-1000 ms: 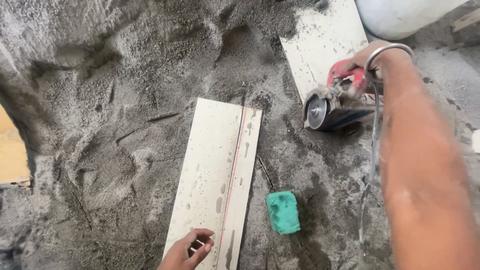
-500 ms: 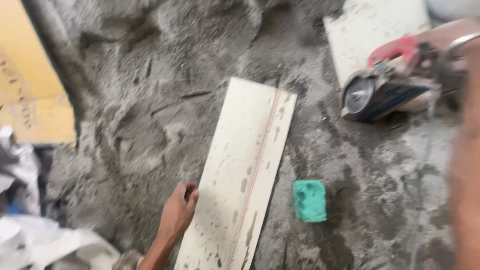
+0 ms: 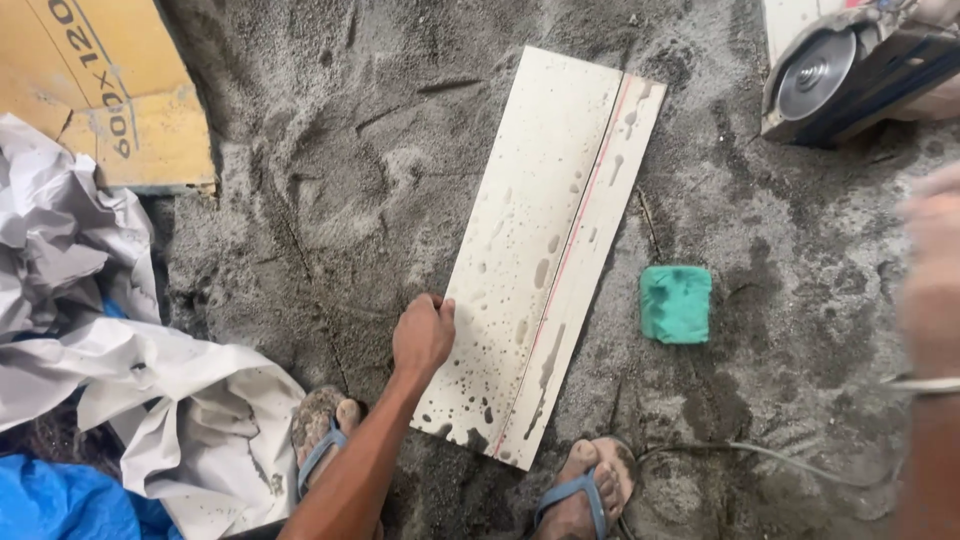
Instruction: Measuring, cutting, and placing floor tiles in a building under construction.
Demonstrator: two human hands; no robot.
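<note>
Grey sand: we see it all over the ground; a long white tile lies flat in the middle
Left hand: curled up, touching the tile's left edge near its bottom corner
Right hand: at the top right corner with the cutting tool; we cannot tell its grip
Green sponge: just right of the tile
</note>
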